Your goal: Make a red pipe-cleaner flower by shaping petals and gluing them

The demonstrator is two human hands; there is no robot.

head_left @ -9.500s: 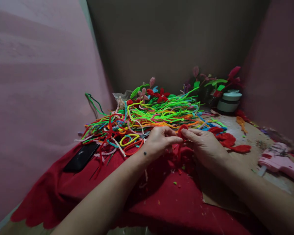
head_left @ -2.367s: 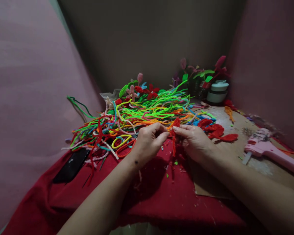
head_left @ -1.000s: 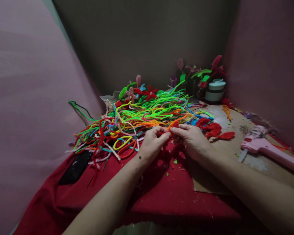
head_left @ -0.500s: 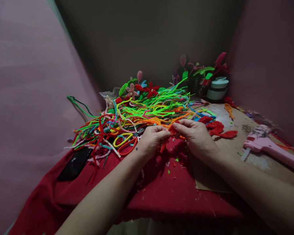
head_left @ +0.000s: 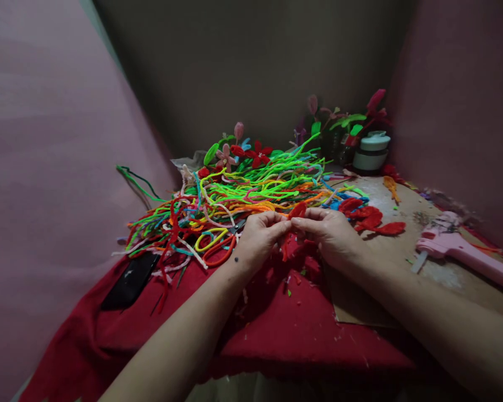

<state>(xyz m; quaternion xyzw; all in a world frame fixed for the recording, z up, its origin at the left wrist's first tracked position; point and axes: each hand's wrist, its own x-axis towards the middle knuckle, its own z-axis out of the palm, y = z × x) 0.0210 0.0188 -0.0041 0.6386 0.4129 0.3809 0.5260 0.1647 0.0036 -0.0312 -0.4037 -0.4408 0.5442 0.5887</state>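
Both hands meet at the middle of the table, pinching one red pipe-cleaner petal (head_left: 297, 211) between them. My left hand (head_left: 263, 233) is closed on its lower left part, and red ends hang below the fingers. From the other side, my right hand (head_left: 331, 231) grips it with thumb and forefinger. The petal's loop sticks up above the fingertips; the pinched part is hidden. Just behind lies a heap of colourful pipe cleaners (head_left: 251, 187). Scissors (head_left: 220, 255) with red and yellow handles lie left of my left hand. More red petals (head_left: 369, 219) rest right of my right hand.
A pink glue gun (head_left: 452, 243) lies on a cardboard sheet (head_left: 360, 304) at the right. A black phone (head_left: 129, 282) is on the red cloth (head_left: 276, 340) at the left. Finished flowers (head_left: 257, 153) and a lidded jar (head_left: 372, 151) stand at the back.
The fingertips have come closer together, and the red petal's loop now stands up above them. My right hand has shifted slightly left and down.
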